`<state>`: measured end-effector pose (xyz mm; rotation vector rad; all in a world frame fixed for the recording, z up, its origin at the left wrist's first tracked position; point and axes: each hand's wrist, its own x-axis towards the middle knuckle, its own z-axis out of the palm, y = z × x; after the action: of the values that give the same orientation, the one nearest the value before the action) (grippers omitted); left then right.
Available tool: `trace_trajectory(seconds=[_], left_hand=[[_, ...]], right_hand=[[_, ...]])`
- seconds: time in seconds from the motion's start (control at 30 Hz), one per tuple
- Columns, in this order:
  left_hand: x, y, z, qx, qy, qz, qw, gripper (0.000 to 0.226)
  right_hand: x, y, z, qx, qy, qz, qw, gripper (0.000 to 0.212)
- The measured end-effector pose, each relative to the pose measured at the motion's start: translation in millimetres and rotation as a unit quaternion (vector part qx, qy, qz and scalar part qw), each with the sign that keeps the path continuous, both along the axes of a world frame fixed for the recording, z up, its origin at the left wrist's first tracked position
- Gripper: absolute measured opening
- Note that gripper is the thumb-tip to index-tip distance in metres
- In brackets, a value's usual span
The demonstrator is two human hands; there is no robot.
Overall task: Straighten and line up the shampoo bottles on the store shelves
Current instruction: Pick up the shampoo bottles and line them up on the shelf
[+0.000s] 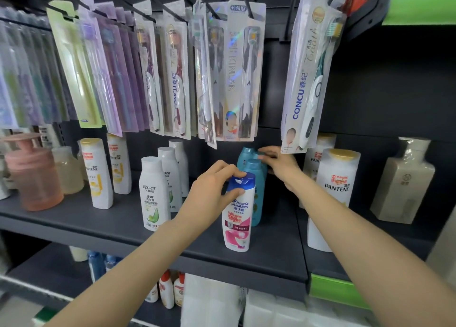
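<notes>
Head & Shoulders shampoo bottle point(237, 213), upright near the shelf point(123, 225) front at frame centre, is pinched at its blue cap by the left hand point(214, 193), apparently to square it, while the right hand point(278, 164) curls around the rear teal bottles point(249, 157), likely aligning that row.

1 wide-angle view, worn on the person's head, faces forward and slightly down into a dark shelf point(128, 224) at close range, within arm's reach. Hanging toothbrush packs point(229, 70) fill the top, near the lens; the lower shelf point(61, 272) shows at the bottom edge. Both forearms enter from the near bottom corners. Straight lines bow toward the edges
</notes>
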<state>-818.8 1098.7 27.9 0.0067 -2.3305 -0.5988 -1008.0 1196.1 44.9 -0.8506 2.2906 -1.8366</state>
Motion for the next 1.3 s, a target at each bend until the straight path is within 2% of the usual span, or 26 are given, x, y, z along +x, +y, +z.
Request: trace_trajectory(seconds=[0.27,0.6,0.7,0.83,0.97,1.13,1.3], left_hand=[[2,3,-4,0.01,0.008,0.002,1.0,0.029],[5,6,-4,0.023,-0.003,-0.005,1.0,0.04],[11,11,-4,-0.002,0.024,0.005,1.0,0.047],[22,23,-5,-0.013,0.066,-0.027,0.997,0.037],[32,32,-8,0.01,0.002,-0.093,0.996,0.042],[45,35,-13,0.106,-0.115,-0.139,0.978,0.049],[57,24,-17,0.161,-0.161,-0.164,0.96,0.046]], right_hand=[[36,36,-9,0.046,0.143,-0.11,0.982,0.033],[86,73,-7,0.047,0.145,-0.115,0.982,0.033],[101,83,-3,0.015,0.128,-0.1,0.987,0.031],[119,95,8,-0.026,0.079,-0.066,0.994,0.028],[135,106,17,-0.092,0.026,-0.023,0.995,0.025],[146,114,17,-0.181,-0.049,-0.008,0.982,0.016],[152,119,12,-0.243,-0.105,-0.017,0.964,0.016]])
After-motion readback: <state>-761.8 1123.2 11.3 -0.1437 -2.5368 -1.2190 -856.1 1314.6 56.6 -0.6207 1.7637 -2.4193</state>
